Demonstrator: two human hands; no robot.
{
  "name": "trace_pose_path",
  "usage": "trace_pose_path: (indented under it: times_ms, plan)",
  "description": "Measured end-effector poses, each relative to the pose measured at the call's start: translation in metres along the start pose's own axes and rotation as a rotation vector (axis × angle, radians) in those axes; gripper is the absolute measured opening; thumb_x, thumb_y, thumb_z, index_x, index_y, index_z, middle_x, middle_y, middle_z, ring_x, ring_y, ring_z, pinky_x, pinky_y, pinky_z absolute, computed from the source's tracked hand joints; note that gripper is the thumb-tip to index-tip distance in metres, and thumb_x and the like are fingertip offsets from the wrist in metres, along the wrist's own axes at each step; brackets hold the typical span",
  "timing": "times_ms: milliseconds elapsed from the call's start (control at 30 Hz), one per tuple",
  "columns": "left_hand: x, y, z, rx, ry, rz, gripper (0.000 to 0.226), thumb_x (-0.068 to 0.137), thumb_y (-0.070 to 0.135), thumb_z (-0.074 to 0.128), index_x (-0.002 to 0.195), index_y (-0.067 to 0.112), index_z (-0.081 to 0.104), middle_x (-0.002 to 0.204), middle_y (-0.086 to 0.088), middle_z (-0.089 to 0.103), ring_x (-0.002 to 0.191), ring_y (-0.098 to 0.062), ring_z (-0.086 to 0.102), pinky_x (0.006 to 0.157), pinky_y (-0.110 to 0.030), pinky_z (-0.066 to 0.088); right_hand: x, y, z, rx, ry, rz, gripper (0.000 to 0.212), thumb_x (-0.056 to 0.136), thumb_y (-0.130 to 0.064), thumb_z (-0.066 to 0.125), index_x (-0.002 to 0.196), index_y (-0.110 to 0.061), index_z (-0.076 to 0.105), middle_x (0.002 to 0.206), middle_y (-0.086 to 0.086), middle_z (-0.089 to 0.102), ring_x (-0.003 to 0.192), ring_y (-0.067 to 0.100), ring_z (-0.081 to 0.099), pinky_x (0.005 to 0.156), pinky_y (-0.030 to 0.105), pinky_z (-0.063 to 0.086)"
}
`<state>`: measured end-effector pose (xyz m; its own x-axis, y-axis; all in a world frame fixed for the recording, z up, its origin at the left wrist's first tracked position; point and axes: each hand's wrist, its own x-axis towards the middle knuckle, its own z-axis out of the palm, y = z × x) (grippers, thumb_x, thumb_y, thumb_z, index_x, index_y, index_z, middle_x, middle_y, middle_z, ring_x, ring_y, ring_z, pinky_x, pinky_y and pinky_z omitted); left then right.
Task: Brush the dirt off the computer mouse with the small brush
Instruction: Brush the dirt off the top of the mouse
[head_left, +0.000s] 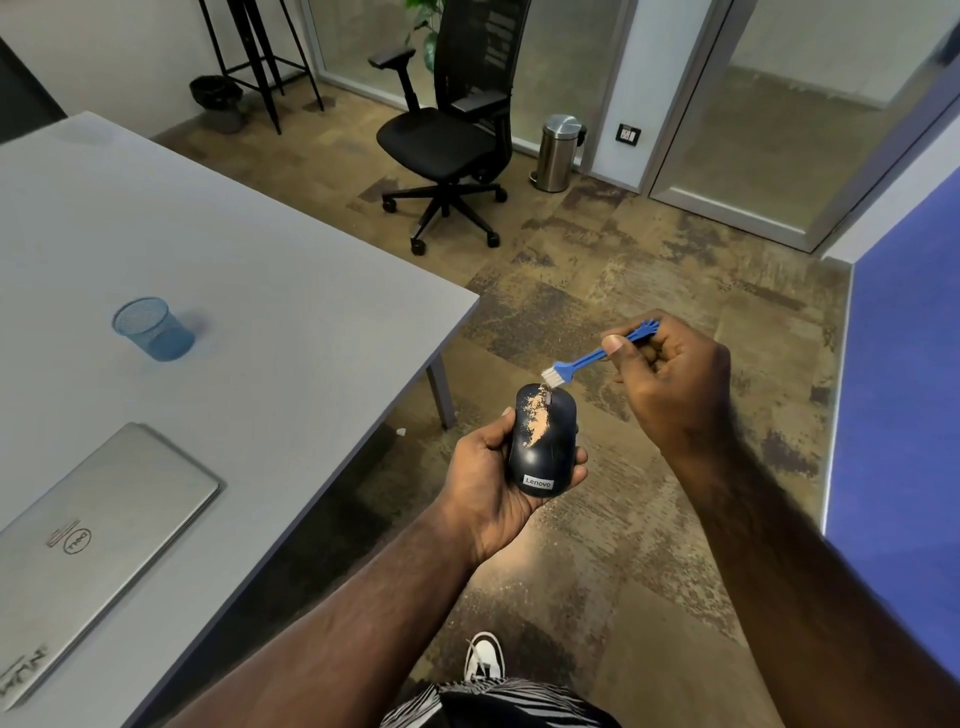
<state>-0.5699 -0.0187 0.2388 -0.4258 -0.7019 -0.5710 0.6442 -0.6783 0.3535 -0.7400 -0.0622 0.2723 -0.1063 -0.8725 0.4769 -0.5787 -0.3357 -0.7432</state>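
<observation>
My left hand (480, 475) holds a dark computer mouse (550, 452) upright over the floor, just off the table's corner. A patch of tan dirt (535, 423) lies on the mouse's upper left side, by the scroll wheel. My right hand (670, 379) grips a small blue brush (582, 359) by its handle. The brush's white bristles (551, 378) point down and left and touch the mouse's front end, just above the dirt.
A grey table (234, 249) stands at my left with a blue mesh cup (150, 328) and a shut silver laptop (88, 540) on it. A black office chair (447, 135) and a steel bin (558, 153) stand farther back. A blue partition (904, 395) is at my right.
</observation>
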Motion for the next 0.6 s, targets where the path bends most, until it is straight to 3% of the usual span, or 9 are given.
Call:
trace_pose_path:
  times_ms: [100, 233, 367, 500, 600]
  plan:
    - [-0.0004, 0.0004, -0.0003, 0.003, 0.002, 0.003, 0.053, 0.1, 0.037, 0.033, 0.125, -0.002, 0.057, 0.11, -0.021, 0.064, 0.086, -0.036, 0.064, 0.073, -0.041, 0.058, -0.0017, -0.0016, -0.0005, 0.029, -0.021, -0.011, 0.008, 0.089, -0.025, 0.065, 0.083, -0.02, 0.068, 0.057, 0.001, 0.059, 0.048, 0.018, 0.052, 0.042, 0.032, 0.042]
    - [-0.001, 0.0004, -0.0001, -0.009, 0.003, -0.009, 0.05, 0.1, 0.037, 0.033, 0.12, -0.001, 0.059, 0.11, -0.022, 0.064, 0.086, -0.036, 0.064, 0.072, -0.041, 0.058, -0.0009, 0.001, 0.0024, -0.032, -0.03, 0.012, 0.006, 0.09, -0.02, 0.066, 0.084, -0.02, 0.068, 0.053, -0.011, 0.051, 0.045, 0.006, 0.047, 0.041, 0.016, 0.033]
    - [-0.001, -0.0007, 0.0003, -0.001, 0.005, -0.014, 0.051, 0.1, 0.038, 0.034, 0.125, 0.0, 0.058, 0.111, -0.022, 0.064, 0.087, -0.037, 0.063, 0.072, -0.041, 0.059, -0.0012, 0.0014, 0.0008, 0.023, -0.021, 0.015, 0.007, 0.089, -0.027, 0.065, 0.085, -0.023, 0.068, 0.057, -0.002, 0.058, 0.047, 0.016, 0.05, 0.042, 0.026, 0.039]
    - [-0.0009, -0.0017, -0.0004, -0.001, 0.007, -0.022, 0.049, 0.1, 0.037, 0.034, 0.123, 0.002, 0.058, 0.111, -0.022, 0.063, 0.086, -0.037, 0.064, 0.071, -0.04, 0.059, 0.0016, 0.0053, 0.0036, -0.068, -0.079, 0.024, 0.011, 0.09, -0.022, 0.066, 0.089, -0.013, 0.071, 0.057, -0.014, 0.052, 0.049, 0.001, 0.051, 0.044, 0.012, 0.034]
    - [-0.0014, -0.0038, 0.0003, 0.007, 0.007, -0.033, 0.05, 0.1, 0.037, 0.035, 0.124, 0.0, 0.058, 0.109, -0.023, 0.064, 0.085, -0.037, 0.064, 0.071, -0.041, 0.059, 0.0045, 0.0066, 0.0012, -0.069, -0.055, 0.047, 0.015, 0.091, -0.027, 0.064, 0.09, -0.014, 0.071, 0.056, -0.012, 0.052, 0.045, 0.006, 0.047, 0.041, 0.025, 0.037]
